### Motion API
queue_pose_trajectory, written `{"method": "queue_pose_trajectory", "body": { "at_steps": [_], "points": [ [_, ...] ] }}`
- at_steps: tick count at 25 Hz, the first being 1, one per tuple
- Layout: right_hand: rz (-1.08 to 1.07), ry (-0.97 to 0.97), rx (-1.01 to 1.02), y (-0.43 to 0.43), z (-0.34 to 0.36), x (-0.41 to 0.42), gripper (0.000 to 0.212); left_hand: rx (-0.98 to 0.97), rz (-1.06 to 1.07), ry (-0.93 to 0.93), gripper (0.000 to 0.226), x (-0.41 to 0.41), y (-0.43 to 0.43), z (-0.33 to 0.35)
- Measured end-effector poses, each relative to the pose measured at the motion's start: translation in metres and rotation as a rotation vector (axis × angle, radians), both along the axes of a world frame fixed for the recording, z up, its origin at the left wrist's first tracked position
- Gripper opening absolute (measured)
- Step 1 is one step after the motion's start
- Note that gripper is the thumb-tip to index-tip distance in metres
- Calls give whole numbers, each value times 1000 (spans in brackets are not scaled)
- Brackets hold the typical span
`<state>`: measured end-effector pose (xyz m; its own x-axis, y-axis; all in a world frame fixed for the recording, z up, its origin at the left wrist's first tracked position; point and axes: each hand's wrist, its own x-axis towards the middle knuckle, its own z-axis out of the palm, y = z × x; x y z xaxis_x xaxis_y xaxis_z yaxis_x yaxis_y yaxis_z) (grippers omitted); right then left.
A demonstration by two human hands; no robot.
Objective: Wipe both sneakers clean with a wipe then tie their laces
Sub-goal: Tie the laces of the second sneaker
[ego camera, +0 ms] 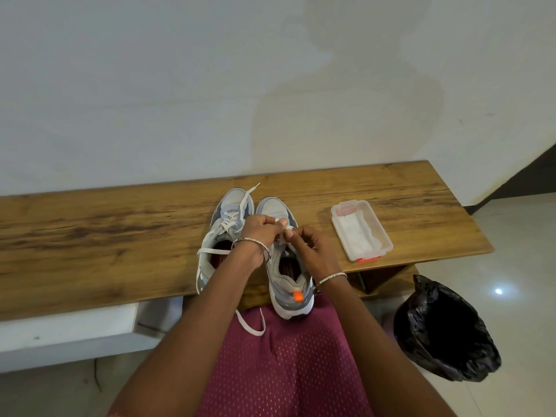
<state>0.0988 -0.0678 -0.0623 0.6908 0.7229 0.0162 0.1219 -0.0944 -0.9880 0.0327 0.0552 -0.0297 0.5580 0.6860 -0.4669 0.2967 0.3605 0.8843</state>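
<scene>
At frame centre on the brown wooden tabletop (90, 236), your left hand (255, 233) and right hand (310, 242) both pinch the white lace (280, 240) of the right-side grey mesh sneaker (293, 284). Wiping seems finished. The left-side grey sneaker (233, 200) is still untied.

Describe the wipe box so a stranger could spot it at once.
Find the long wooden bench. On it, to the right of the two grey sneakers, lies a shallow clear plastic box holding white wipes. It is the only see-through thing there, with an orange clip at its near end.
</scene>
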Motion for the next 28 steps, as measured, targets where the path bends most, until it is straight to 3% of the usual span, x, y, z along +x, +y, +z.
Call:
{"method": "queue_pose_trajectory", "body": {
  "at_steps": [3,7,11,15,28],
  "points": [
    [-56,117,25,4,-3,0,26,-46,61,-28,13,-3,-2,-4],
    [-158,382,103,7,-15,-1,36,-307,351,-302,15,-11,-9,-15],
    [-271,773,358,8,-22,-6,35,-63,536,-311,14,-11,-24,-39],
    [-309,904,366,12,-33,-7,26,197,608,-224,21,-5,-30,-47],
    [-575,1115,505,25,-46,-12,23,231,717,-263,10,4,-34,-51]
  ]
}}
